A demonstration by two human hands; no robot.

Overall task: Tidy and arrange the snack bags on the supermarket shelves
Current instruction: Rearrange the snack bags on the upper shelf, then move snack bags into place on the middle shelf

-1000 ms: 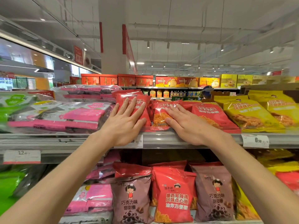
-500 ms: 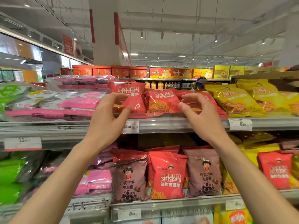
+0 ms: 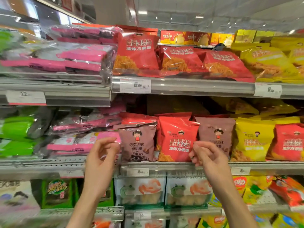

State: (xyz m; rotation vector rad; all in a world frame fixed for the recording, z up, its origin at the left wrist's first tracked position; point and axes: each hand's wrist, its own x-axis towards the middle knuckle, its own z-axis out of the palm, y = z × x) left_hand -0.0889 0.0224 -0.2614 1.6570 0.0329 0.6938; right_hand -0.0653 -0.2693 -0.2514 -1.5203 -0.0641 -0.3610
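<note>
Bags (image 3: 178,140) are standing on the middle shelf (image 3: 164,165); left hand (image 3: 100,155) and right hand (image 3: 207,155) are hovering apart, fingers curled, holding nothing.

Reading 墨西哥辣鸡风味点心面 / 油炸方便面 on red bag (image 3: 137,51) lying on top shelf, same lines showing on upright red bag (image 3: 178,139) on middle shelf. Reading 巧克力味 甜甜圈 on brown bag (image 3: 137,142) standing just left of it. Showing 6.50 on price tag (image 3: 135,85) clipped to top shelf rail; second tag (image 3: 267,90) further right showing 6.5-something, blurred. Showing handwritten 12 on left tag (image 3: 26,97). Remaining print on yellow bags and lower tags blurring out, unreadable.
</note>
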